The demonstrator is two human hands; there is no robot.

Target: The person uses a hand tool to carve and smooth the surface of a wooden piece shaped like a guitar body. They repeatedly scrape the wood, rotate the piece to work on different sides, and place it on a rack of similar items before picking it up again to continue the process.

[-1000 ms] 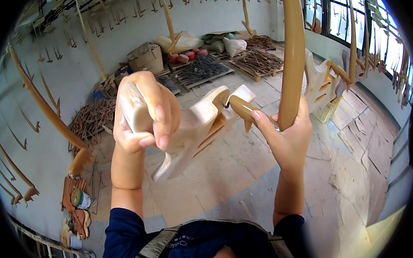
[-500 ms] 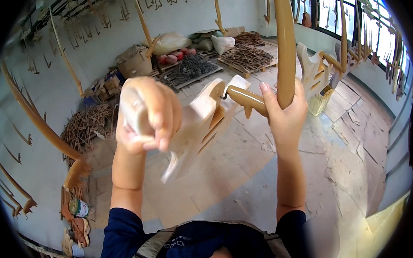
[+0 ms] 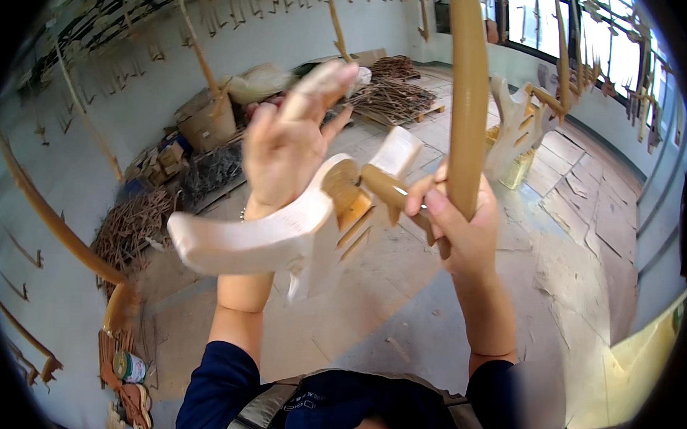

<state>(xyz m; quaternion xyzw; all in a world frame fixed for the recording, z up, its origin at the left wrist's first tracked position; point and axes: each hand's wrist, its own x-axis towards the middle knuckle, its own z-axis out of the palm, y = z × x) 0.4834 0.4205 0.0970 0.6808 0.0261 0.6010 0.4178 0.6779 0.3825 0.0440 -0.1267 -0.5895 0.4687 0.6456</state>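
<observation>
A pale unfinished guitar body (image 3: 250,245) hangs at the middle, one long horn reaching left and cut slots showing on its right part. My left hand (image 3: 289,147) is open and blurred, fingers stretched upward, beyond that horn, which crosses in front of my wrist. Whether the hand touches the wood I cannot tell. Fingers of my right hand (image 3: 465,227) wrap round the lower end of a glossy brown L-shaped hanger (image 3: 469,105). Its short arm points left to the upper edge of the guitar body; the joint between them is partly hidden.
Another pale guitar body (image 3: 512,126) hangs from a similar hanger at right. Curved brown hangers (image 3: 60,210) line the left wall. Toward the back stand a cardboard box (image 3: 206,120) and a pallet of brown sticks (image 3: 390,101). A tin can (image 3: 130,367) sits at lower left.
My left hand has opened from its closed grip at the guitar body's near end and moved up and right. The body has turned, its horn now pointing left. My right hand has moved slightly lower.
</observation>
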